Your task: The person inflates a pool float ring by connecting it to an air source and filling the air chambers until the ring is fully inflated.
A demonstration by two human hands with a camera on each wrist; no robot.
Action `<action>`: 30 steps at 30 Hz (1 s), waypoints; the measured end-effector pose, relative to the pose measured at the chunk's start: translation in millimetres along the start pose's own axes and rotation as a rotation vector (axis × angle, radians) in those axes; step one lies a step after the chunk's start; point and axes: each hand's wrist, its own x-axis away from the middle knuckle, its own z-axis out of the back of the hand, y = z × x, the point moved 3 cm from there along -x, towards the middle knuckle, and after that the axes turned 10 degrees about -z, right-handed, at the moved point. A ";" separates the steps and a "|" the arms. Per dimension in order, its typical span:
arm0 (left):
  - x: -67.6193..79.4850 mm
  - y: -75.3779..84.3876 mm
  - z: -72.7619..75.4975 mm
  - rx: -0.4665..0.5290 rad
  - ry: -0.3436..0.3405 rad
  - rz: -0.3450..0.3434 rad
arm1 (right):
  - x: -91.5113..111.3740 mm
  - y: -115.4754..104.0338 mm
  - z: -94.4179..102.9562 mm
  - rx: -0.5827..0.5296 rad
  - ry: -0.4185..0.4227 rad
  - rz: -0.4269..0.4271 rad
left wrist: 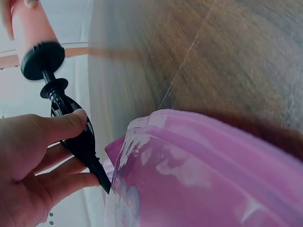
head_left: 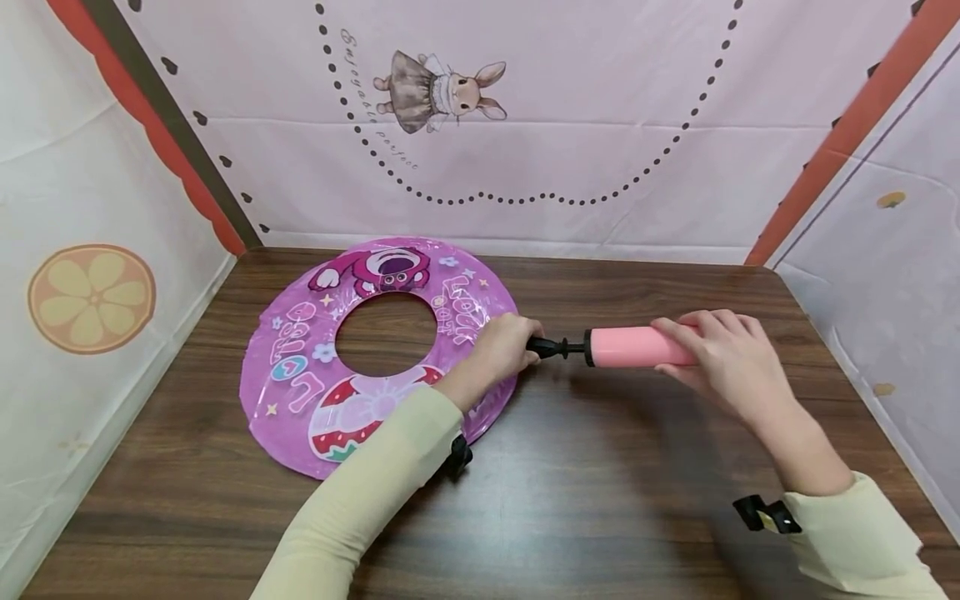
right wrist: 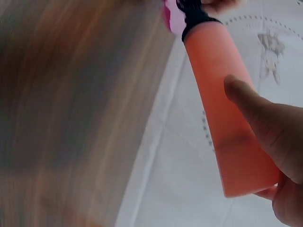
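Observation:
A pink hand pump (head_left: 637, 347) lies level above the table, its black end pointing left. My right hand (head_left: 731, 358) grips the pink barrel, thumb along its side in the right wrist view. The left hand (head_left: 501, 343) pinches the pump's black end piece (left wrist: 78, 130) between thumb and fingers. The tapered black tip runs to the edge of a purple inflatable swim ring (head_left: 288, 417), and where it meets the ring is hidden. The ring lies on the table, printed with a pink bear, a strawberry and letters; in the left wrist view its rim looks puffed.
The dark wood table (head_left: 570, 508) reflects light near its front. A pink printed cloth (head_left: 600, 100) with a rabbit figure hangs behind the far edge, and pale cloth walls stand at left and right. Black wrist devices (head_left: 767, 515) sit by both cuffs.

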 end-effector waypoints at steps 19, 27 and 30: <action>2.0 0.4 2.7 0.010 0.013 -0.043 | 3.3 13.7 14.6 -0.002 0.066 0.045; 1.5 1.0 3.2 0.004 0.037 -0.045 | -14.4 -21.2 -10.5 0.032 0.101 0.057; 1.6 0.7 3.1 0.018 0.034 -0.041 | -14.2 -25.9 -14.2 0.036 0.112 0.055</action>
